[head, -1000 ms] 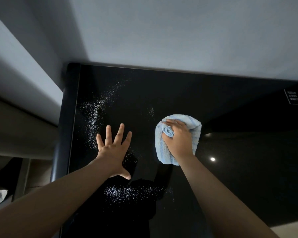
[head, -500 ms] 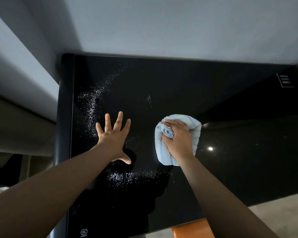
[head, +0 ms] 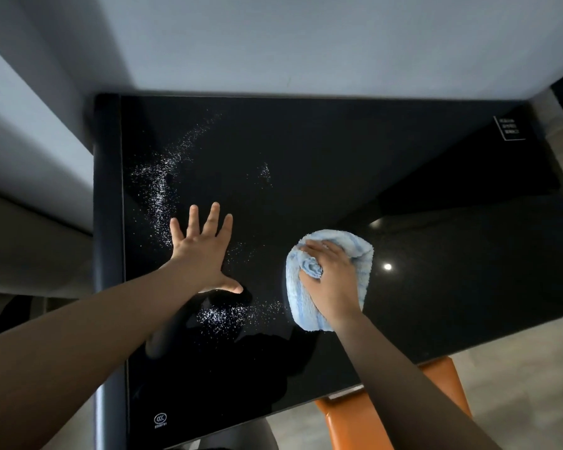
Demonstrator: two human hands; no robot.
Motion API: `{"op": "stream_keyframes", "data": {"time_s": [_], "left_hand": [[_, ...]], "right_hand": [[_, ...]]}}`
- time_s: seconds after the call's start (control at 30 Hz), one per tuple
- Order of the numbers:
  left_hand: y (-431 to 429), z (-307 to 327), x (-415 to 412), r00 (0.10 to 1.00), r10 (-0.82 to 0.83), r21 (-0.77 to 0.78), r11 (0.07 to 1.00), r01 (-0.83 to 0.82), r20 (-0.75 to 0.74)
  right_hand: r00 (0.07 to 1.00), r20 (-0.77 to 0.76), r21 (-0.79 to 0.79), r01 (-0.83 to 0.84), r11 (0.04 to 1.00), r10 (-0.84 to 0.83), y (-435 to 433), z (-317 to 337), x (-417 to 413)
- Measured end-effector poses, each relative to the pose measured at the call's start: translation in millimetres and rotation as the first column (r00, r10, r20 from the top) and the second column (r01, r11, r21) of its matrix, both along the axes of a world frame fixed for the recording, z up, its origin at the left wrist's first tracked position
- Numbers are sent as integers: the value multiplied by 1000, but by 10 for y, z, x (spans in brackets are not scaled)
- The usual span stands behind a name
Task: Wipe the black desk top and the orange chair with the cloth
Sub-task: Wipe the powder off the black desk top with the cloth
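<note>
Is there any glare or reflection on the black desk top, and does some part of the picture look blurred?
Head view: the glossy desk top shows a small bright glare spot just right of the cloth; head view: a dark reflection lies beneath the left hand; head view: the white specks look sharp, with no evident blur.

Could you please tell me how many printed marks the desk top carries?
2: a logo at the near left corner and a boxed label at the far right corner; the arms may hide more.
</note>
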State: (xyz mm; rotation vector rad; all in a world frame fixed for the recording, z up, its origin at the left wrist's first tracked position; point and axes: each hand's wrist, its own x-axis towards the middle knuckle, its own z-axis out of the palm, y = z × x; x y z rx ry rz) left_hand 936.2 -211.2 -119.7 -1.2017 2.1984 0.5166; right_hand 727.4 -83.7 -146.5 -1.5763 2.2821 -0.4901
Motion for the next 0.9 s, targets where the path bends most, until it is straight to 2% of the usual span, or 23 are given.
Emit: {"op": "stream_keyframes", "data": {"time_s": [0.13,0.33,0.8,0.9], "left_hand": [[269,12,141,998,-44,36,998,46,-46],[614,-8,225,999,-40,97,995,38,20],[619,-7,224,996,-60,89,995,54,67],[623,10,213,996,-56,96,994,49,68]], "right_hand": [[999,4,10,35,999,-35,163,-20,47],[997,29,23,67,997,-68,376,-42,116],[992,41,49,117,992,-119,964,-25,244],[993,-12,106,120,987,-119,1109,-77,269]]}}
